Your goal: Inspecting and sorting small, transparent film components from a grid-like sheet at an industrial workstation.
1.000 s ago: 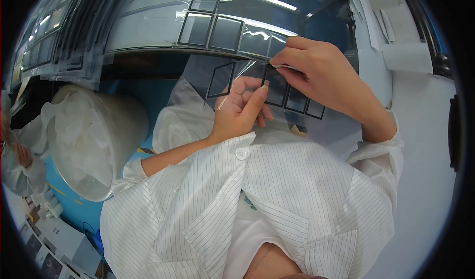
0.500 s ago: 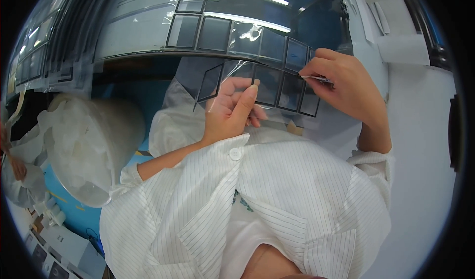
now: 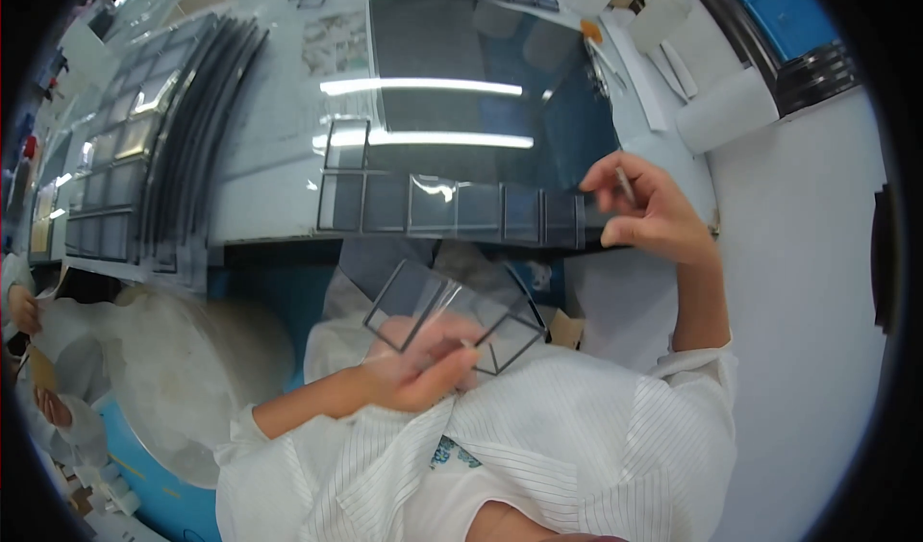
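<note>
My left hand, smeared by motion, is low in front of my body. Its fingers and thumb are closed on a clear film sheet with black rectangular frames, which tilts below the table edge. Right of the table's front corner, my right hand is raised with its thumb apart from the other fingers. A small, thin grey metal tool sticks out between those fingers; its exact kind is unclear. Along the near table edge lies another strip of black-framed clear film, left of my right hand.
A glossy dark sheet covers much of the table. Leaning stacks of framed sheets stand at left. Below them is a whitish bin. Another person's hands show at the far left. A white roll lies at right.
My left hand has moved down toward my body with the film, away from the table edge. My right hand has let go of the film and opened its thumb. The view has tilted up.
</note>
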`<act>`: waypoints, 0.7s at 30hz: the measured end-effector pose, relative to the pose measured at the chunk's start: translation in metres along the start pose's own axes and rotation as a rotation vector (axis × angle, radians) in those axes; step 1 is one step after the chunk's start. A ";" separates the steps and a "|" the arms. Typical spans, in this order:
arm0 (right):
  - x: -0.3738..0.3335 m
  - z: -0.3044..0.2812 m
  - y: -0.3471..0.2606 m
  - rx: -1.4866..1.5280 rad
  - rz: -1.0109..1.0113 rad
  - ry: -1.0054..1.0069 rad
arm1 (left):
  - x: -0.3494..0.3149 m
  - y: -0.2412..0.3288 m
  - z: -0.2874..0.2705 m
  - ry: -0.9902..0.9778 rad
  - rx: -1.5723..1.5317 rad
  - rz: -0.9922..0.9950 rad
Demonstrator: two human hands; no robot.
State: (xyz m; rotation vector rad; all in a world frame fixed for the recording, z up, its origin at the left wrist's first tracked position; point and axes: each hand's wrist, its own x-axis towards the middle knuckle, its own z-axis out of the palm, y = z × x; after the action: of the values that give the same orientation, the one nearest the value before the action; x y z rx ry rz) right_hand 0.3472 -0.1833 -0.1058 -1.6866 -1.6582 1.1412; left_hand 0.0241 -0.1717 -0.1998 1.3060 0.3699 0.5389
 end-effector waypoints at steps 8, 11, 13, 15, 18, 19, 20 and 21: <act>0.023 0.028 0.013 0.787 -0.045 -0.433 | 0.029 0.049 -0.011 0.173 0.093 0.483; 0.034 0.038 0.008 1.065 -0.303 -0.205 | 0.059 0.050 -0.020 0.332 0.202 0.413; 0.038 0.030 0.009 0.751 -0.258 -0.019 | 0.075 0.052 -0.021 0.351 0.172 0.427; 0.045 0.024 0.003 0.534 -0.169 0.212 | 0.090 0.052 -0.024 0.371 0.146 0.449; 0.053 0.001 0.006 0.454 -0.182 0.239 | 0.106 0.052 -0.036 0.460 -0.051 0.540; 0.055 -0.007 0.011 0.412 -0.181 0.249 | 0.106 0.054 -0.046 0.480 -0.247 0.429; 0.058 -0.013 0.012 0.413 -0.182 0.259 | 0.107 0.055 -0.056 0.497 -0.440 0.311; 0.062 -0.017 0.013 0.375 -0.168 0.276 | 0.109 0.050 -0.066 0.572 -0.397 0.319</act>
State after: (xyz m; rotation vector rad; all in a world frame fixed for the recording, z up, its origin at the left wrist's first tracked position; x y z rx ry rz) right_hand 0.3623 -0.1214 -0.1214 -1.3693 -1.2951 1.0117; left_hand 0.0693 -0.0487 -0.1614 0.8097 0.4949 1.2001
